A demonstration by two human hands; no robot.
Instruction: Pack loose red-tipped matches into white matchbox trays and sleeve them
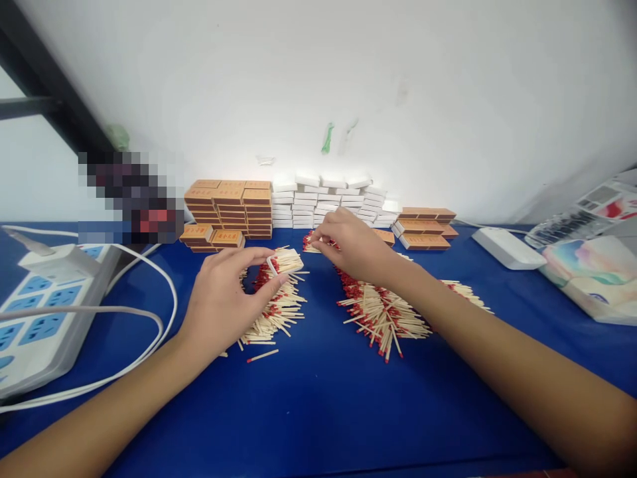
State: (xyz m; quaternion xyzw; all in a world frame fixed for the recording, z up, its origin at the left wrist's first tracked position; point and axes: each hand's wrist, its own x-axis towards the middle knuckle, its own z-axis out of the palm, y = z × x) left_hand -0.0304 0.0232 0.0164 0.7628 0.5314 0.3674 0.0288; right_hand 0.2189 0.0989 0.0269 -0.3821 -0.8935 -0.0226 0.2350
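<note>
My left hand (226, 292) is closed around a small white matchbox tray (285, 261) filled with red-tipped matches, held just above a loose pile of matches (276, 312) on the blue tabletop. My right hand (351, 244) reaches further back, its fingers pinched on a few matches (312, 244) at the far end of a second pile of matches (383, 315). Behind both hands stand stacks of orange matchbox sleeves (231, 207) and stacks of white inner trays (323, 199) against the wall.
A white power strip (40, 312) with cables (149, 318) lies at the left. More orange sleeves (426, 229) sit at the back right, beside a white flat device (507, 247) and a colourful packet (590, 272). One stray match (262, 356) lies near the front.
</note>
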